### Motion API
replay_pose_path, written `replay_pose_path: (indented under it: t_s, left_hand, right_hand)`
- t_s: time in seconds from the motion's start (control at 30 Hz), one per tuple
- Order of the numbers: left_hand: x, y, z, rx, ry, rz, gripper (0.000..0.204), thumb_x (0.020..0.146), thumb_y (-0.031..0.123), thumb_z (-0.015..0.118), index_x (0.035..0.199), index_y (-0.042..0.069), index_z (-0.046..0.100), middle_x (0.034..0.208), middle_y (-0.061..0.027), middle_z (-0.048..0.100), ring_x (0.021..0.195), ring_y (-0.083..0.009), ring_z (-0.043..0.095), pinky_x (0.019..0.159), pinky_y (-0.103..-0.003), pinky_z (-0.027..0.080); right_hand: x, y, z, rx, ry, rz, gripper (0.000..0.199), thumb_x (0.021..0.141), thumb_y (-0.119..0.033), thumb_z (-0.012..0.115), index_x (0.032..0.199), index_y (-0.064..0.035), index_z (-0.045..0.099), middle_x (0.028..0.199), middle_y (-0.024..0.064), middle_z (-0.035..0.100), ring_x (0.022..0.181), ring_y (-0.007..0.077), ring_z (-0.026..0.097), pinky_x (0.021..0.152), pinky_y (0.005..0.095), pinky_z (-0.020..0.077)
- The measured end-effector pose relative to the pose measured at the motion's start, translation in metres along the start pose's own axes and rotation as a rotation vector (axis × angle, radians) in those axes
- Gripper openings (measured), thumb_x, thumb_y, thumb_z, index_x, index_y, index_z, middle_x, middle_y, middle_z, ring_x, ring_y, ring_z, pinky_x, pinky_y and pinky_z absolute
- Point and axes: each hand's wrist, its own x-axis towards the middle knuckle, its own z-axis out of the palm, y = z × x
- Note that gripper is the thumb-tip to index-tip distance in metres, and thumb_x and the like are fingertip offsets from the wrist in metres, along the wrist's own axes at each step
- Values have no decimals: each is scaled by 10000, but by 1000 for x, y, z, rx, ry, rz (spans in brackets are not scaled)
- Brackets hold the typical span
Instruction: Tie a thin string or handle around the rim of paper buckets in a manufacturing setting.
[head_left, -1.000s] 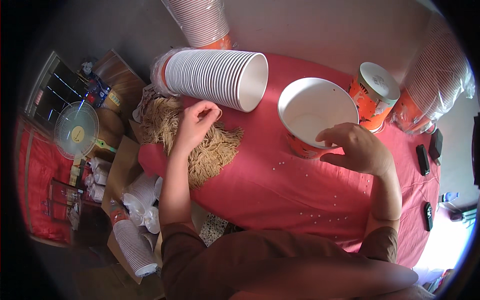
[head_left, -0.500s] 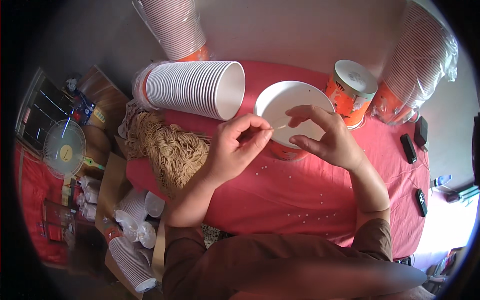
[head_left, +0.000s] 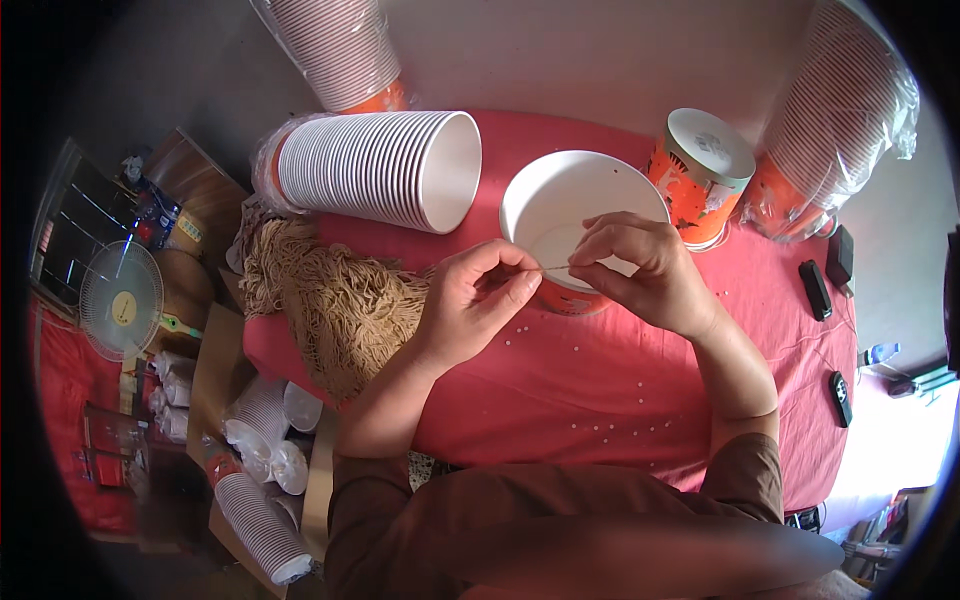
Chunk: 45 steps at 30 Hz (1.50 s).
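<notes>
A short piece of thin tan string is stretched between my two hands. My left hand pinches one end between thumb and forefinger. Thumb and fingertips of my right hand are closed on the other end. Both hands are above the near side of a white-lined paper bucket, whose orange printed outside shows below them. The right hand covers part of the bucket's rim. To the left of my left hand lies a heap of tan string.
Nested paper buckets lie on their side on the red-covered table. An upside-down orange bucket and wrapped bucket stacks stand at the back right. Small white bits are scattered near me. A cardboard box holds more stacks.
My right hand has closed from spread fingers and now grips the string's free end. The left hand keeps its pinch nearly in place. The view has shifted slightly.
</notes>
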Motion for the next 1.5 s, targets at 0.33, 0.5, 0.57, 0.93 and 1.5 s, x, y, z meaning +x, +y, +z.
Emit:
replay_pose_path:
  t_s: [0.33,0.5,0.57,0.93,1.5]
  left_hand:
    - [-4,9,9,212,-7,129,171,849,11,727,994,1,639,870,-56,665,752,-113,657,628,-265,538]
    - [-2,6,11,489,61,423,156,798,-16,730,915,24,637,839,-87,661,710,-201,678,578,-305,534]
    - [-2,6,13,568,64,398,161,763,-7,729,851,38,601,776,-74,627,667,-222,652,562,-323,527]
    - [-2,-4,13,800,102,513,228,675,-21,718,795,65,545,689,-73,576,613,-257,609,537,-368,489]
    - [0,-19,16,863,165,543,221,667,-16,720,770,64,541,676,-77,579,596,-254,607,530,-368,504]
  right_hand:
    - [2,-9,14,-237,-12,-175,160,769,-133,770,830,-43,651,777,99,659,784,320,659,800,438,533]
    - [3,-9,15,-249,-47,-141,167,754,-83,785,862,-57,660,772,72,674,761,279,678,911,453,536]
    - [3,-8,15,-261,-70,-132,176,761,-80,778,887,-51,658,783,82,676,785,296,678,913,446,534]
    - [2,-2,5,-231,-37,-25,156,791,-57,732,920,-25,650,805,111,674,773,312,657,701,415,511]
    - [2,-5,3,-247,-66,-11,110,810,-109,716,869,-40,654,795,113,672,747,318,657,685,424,516]
